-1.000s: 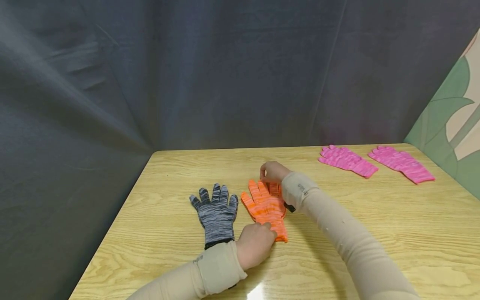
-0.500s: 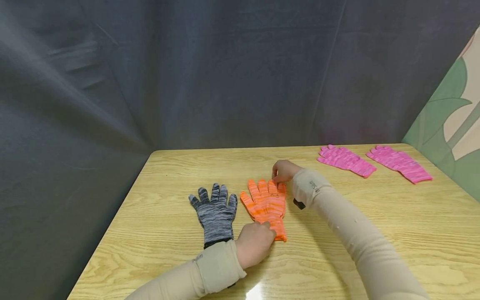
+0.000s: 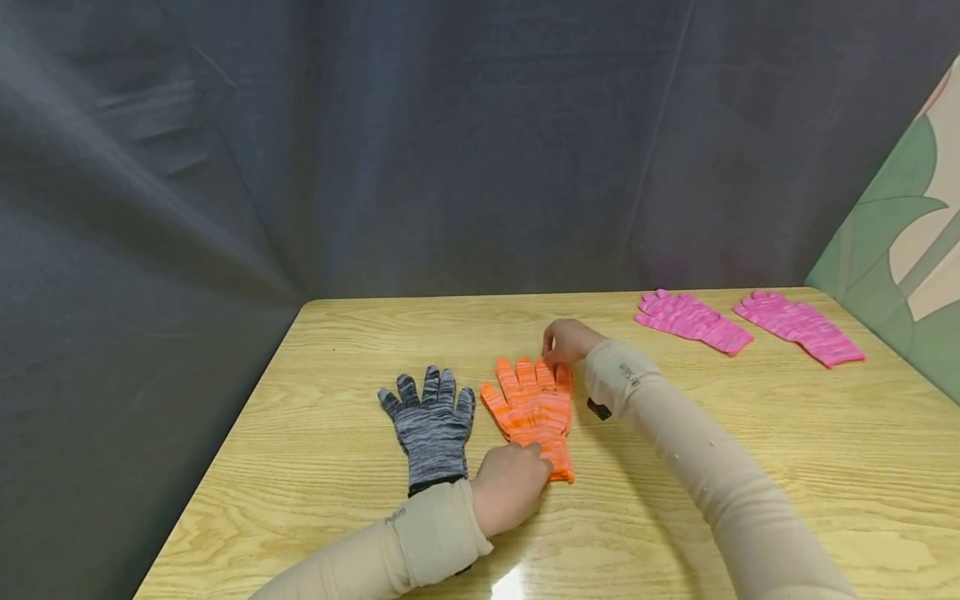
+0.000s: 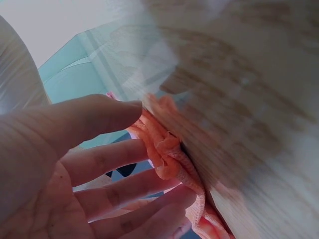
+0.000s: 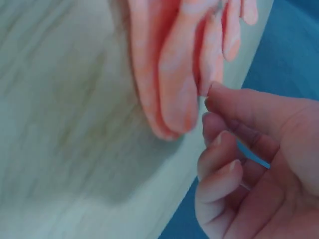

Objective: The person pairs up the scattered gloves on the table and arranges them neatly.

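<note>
Orange glove [image 3: 534,412], flat on table [image 3: 337,342], beside grey glove [image 3: 437,437]; left hand [image 3: 512,487], loosely spread, touching its cuff [image 3: 558,461]; right hand [image 3: 568,342], pinching its far end; two pink gloves [image 3: 696,322], far right

Room L of grey glove [image 3: 435,437]; R sleeve [image 3: 701,475] in way, R of orange glove [image 3: 536,412].

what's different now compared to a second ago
The right hand has moved a little to the right at the fingertip end of the orange glove, whose fingers now show more fully. No fresh grasp or release can be made out. The left hand stays at the glove's cuff, and the gray glove and two pink gloves stayed put.
</note>
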Available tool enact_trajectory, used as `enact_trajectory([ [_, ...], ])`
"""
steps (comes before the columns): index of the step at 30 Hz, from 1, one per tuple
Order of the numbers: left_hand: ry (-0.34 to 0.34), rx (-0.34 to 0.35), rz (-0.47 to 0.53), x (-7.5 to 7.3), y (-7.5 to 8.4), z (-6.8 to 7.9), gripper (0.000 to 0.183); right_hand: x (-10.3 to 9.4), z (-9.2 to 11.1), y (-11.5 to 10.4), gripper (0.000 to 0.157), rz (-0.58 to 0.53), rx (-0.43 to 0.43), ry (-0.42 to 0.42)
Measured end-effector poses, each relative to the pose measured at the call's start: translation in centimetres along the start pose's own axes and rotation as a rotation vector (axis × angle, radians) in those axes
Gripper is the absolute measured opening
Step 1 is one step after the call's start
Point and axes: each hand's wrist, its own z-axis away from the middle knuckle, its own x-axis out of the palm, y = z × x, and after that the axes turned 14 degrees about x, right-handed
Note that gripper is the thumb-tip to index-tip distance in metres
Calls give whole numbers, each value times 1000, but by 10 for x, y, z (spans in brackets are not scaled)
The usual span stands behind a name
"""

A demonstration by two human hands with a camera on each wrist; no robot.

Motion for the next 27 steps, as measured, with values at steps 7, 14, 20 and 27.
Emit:
enact_trajectory([
  [7, 32, -5, -40, 1, 1, -3, 2, -9, 7, 19, 12, -13, 19, -78],
  [14, -28, -17, -87, 1, 3, -9, 11, -4, 8, 27, 11, -68, 39, -125],
  [20, -121, -33, -62, -2, 2, -12, 16, -1, 7, 29, 11, -61, 21, -93],
  [27, -102, -29, -68, -2, 1, -11, 16, 0, 9, 31, 10, -79, -2, -90],
])
